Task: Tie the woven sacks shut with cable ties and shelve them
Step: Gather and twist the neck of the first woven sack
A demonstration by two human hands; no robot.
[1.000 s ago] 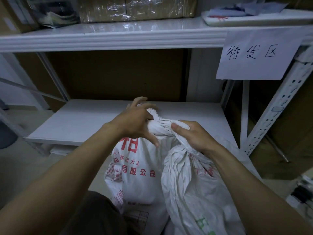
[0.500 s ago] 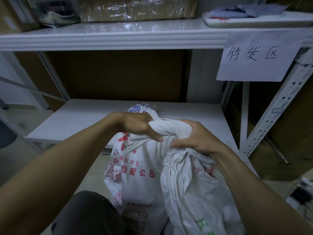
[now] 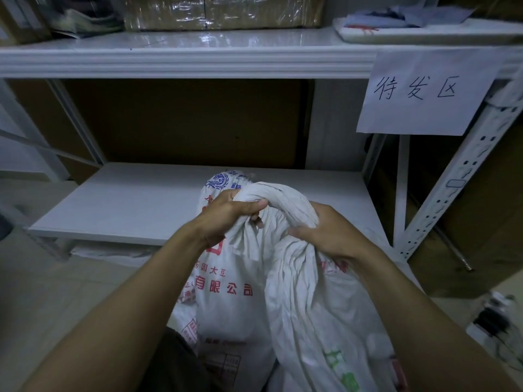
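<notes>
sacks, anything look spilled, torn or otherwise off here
Nothing stands out as spilled or torn. The left hand and right hand grip the twisted neck of the near woven sack, which looks intact.

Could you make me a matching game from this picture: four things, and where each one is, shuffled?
Things: 1 paper sign; 2 wrapped cartons; 3 red-printed sack; 4 twisted sack neck.
Places: A gripped by left hand and right hand; B on the top shelf; C hanging from that shelf's front edge; D left of the gripped sack.
Pairs: 1-C; 2-B; 3-D; 4-A.
</notes>
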